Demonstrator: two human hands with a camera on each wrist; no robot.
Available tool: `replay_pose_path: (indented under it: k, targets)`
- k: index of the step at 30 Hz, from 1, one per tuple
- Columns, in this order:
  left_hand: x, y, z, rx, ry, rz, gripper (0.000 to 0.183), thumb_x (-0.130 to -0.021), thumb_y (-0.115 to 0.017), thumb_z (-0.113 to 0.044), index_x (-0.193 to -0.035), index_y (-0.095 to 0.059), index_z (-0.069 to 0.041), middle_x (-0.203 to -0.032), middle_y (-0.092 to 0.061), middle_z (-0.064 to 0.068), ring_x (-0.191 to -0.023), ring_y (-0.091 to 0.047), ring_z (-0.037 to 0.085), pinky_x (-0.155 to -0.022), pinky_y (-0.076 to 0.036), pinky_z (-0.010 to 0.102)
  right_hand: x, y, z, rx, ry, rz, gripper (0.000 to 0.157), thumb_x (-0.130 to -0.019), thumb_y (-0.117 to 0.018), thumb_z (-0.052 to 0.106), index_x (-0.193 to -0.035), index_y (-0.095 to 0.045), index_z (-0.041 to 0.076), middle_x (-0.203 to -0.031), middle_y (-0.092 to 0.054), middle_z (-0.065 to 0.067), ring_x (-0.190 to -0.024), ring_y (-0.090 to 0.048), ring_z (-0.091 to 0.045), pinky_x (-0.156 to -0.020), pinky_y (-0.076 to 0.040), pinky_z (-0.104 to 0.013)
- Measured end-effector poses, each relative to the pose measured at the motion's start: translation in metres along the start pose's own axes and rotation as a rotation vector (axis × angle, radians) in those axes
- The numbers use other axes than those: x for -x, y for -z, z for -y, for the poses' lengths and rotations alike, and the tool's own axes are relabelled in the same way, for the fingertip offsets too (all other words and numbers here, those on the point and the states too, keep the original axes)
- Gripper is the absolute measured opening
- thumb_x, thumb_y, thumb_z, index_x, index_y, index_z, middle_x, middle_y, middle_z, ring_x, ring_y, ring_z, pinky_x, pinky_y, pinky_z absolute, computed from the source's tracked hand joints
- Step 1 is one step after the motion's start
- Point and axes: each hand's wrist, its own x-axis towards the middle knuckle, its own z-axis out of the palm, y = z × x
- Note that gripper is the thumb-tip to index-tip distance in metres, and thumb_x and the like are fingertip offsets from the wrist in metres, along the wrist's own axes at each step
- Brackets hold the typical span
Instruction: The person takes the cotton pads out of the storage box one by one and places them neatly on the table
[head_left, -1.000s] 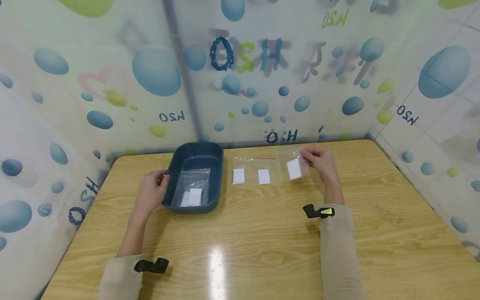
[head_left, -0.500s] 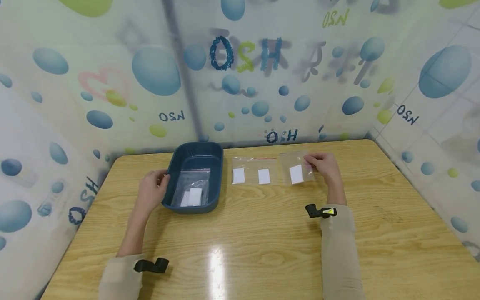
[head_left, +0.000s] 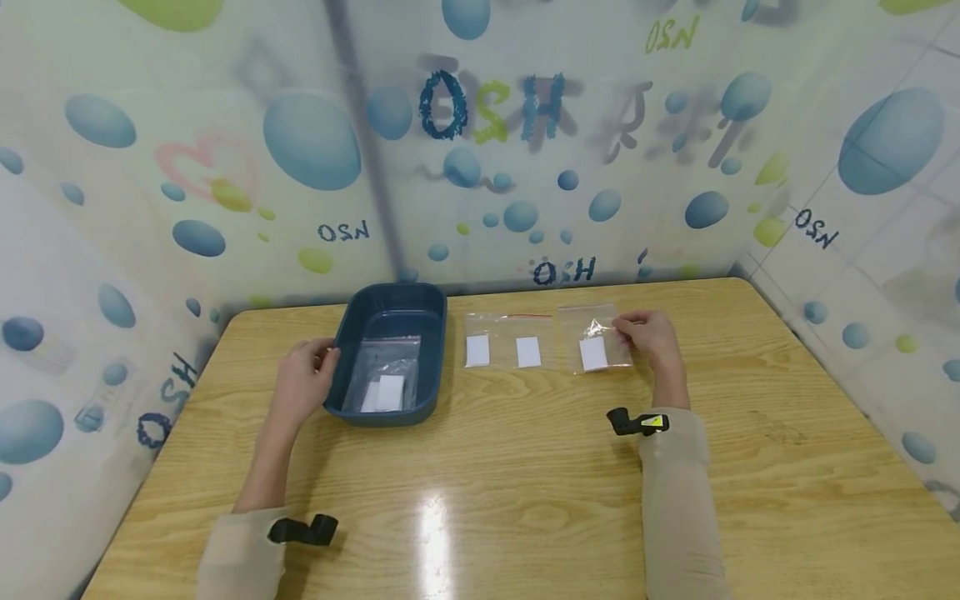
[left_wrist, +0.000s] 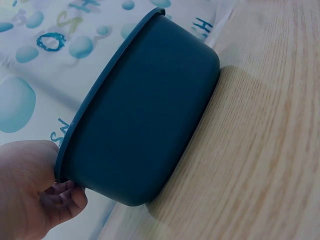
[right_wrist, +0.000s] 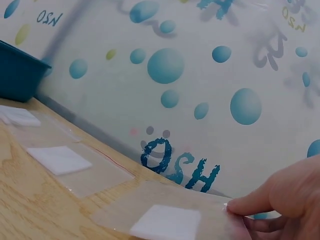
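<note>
My left hand (head_left: 306,379) holds the left rim of a dark blue plastic basin (head_left: 432,392); the left wrist view shows its fingers curled under the rim (left_wrist: 80,117). Inside the basin lie clear zip bags (head_left: 405,354) with white squares in them. My right hand (head_left: 651,335) pinches the right edge of another clear zip bag (head_left: 577,325), which has a white square (head_left: 593,354) inside. This bag lies at the right end of a row, beside a bag with a red seal line (head_left: 536,323) and one more bag (head_left: 477,321) nearest the basin.
The wooden table (head_left: 525,475) stretches toward me and to both sides. A patterned wall sheet (head_left: 480,208) rises right behind the basin and the bags. Each sleeve carries a black wrist camera, the left one (head_left: 303,531) and the right one (head_left: 637,422).
My right hand has lowered the bag onto the table, slightly right and nearer to me, so it now lies flat in the row. The left hand and basin have stayed put.
</note>
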Motion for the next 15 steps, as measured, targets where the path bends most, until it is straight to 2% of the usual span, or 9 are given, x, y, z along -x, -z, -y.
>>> replay_pose_path:
  k: [3, 9, 15]
  targets:
    - [0.0003, -0.0003, 0.0001, -0.002, -0.005, -0.003, 0.025, -0.099, -0.058, -0.001, -0.115, -0.065, 0.017, -0.087, -0.06, 0.023, -0.076, -0.056, 0.032, -0.064, -0.044, 0.038, 0.0001, -0.0007, -0.0001, 0.018, -0.002, -0.005, 0.036, -0.104, -0.056, 0.016, -0.13, -0.06, -0.009, -0.112, -0.061, -0.019, -0.081, -0.057, -0.014, -0.067, -0.048, -0.02]
    - [-0.0005, -0.0007, -0.0002, 0.004, 0.002, -0.008, 0.025, -0.099, -0.058, -0.001, -0.115, -0.065, 0.017, -0.089, -0.06, 0.024, -0.077, -0.057, 0.033, -0.065, -0.045, 0.039, 0.001, -0.0024, 0.0006, -0.046, -0.019, 0.006, 0.033, -0.102, -0.06, 0.013, -0.126, -0.06, -0.01, -0.101, -0.062, -0.016, -0.071, -0.057, -0.012, -0.063, -0.05, -0.021]
    - [-0.0008, -0.0009, -0.0001, 0.002, 0.016, -0.001, 0.026, -0.1, -0.057, -0.002, -0.116, -0.064, 0.017, -0.09, -0.06, 0.025, -0.079, -0.057, 0.034, -0.067, -0.046, 0.042, -0.0003, -0.0068, -0.002, -0.043, -0.005, -0.017, 0.031, -0.101, -0.062, 0.011, -0.123, -0.062, -0.01, -0.095, -0.063, -0.013, -0.068, -0.057, -0.01, -0.06, -0.049, -0.02]
